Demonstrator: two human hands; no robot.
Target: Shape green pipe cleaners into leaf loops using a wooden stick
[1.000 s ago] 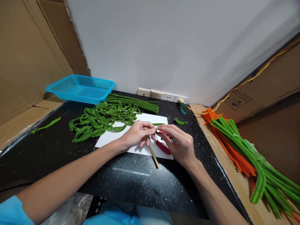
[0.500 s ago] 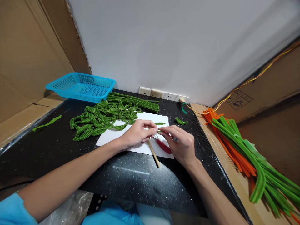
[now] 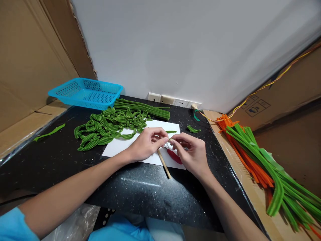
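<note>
My left hand (image 3: 147, 144) and my right hand (image 3: 190, 152) meet over a white sheet (image 3: 120, 145) on the black counter (image 3: 62, 160). Both pinch a thin green pipe cleaner (image 3: 170, 138) between their fingertips; most of it is hidden by the fingers. Its free end (image 3: 173, 132) pokes out on the sheet behind the hands. Under the hands lie a wooden stick (image 3: 164, 164) and red-handled pliers (image 3: 174, 156). A heap of folded green pipe-cleaner leaves (image 3: 110, 125) lies just left of my left hand.
A blue plastic basket (image 3: 86, 93) sits at the back left. Straight green pipe cleaners (image 3: 142, 108) lie along the wall by the sockets (image 3: 173, 100). Orange and green pipe cleaners (image 3: 258, 160) are piled on cardboard at the right. Loose green pieces lie at the left (image 3: 48, 133) and right (image 3: 193, 129).
The two hands have drawn closer together, fingertips now nearly touching on the green pipe cleaner. The right hand shifted slightly left and its fingers curled in.
</note>
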